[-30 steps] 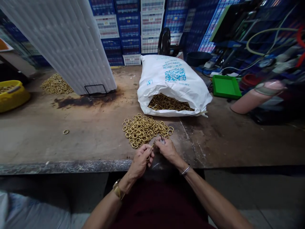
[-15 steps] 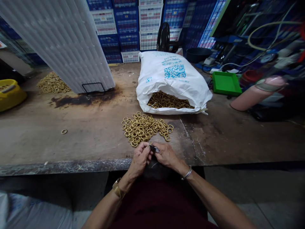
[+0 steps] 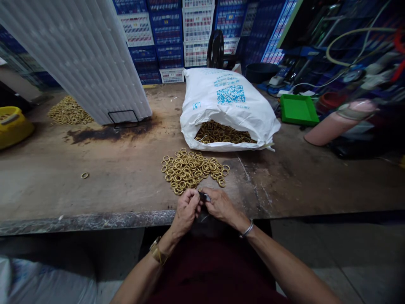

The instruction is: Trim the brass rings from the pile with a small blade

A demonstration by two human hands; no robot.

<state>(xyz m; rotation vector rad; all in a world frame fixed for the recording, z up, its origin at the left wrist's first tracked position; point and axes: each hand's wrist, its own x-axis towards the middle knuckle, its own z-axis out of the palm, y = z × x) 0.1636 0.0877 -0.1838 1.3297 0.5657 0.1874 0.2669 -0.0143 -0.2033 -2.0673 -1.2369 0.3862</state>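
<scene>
My left hand (image 3: 187, 207) and my right hand (image 3: 221, 205) meet at the table's front edge, fingers closed around a small dark object (image 3: 203, 196) between them. What it is cannot be made out, and the fingers cover part of it. Right beyond the fingertips lies a loose pile of brass-coloured rings (image 3: 190, 169). Behind that pile an open white sack (image 3: 234, 101) lies on its side, its mouth toward me, with many more rings inside. One single ring (image 3: 85, 175) rests apart on the left.
The wooden table (image 3: 126, 190) carries a leaning stack of white corrugated sheets (image 3: 91, 55), another ring pile (image 3: 69, 111), a yellow basket (image 3: 14, 128), a green tray (image 3: 299, 110) and a pink bottle (image 3: 338, 123). Stacked blue and white crates (image 3: 171, 38) stand behind.
The view has shifted very slightly. Both hands keep nearly the same pose around the small dark object, and the rings lie as before.
</scene>
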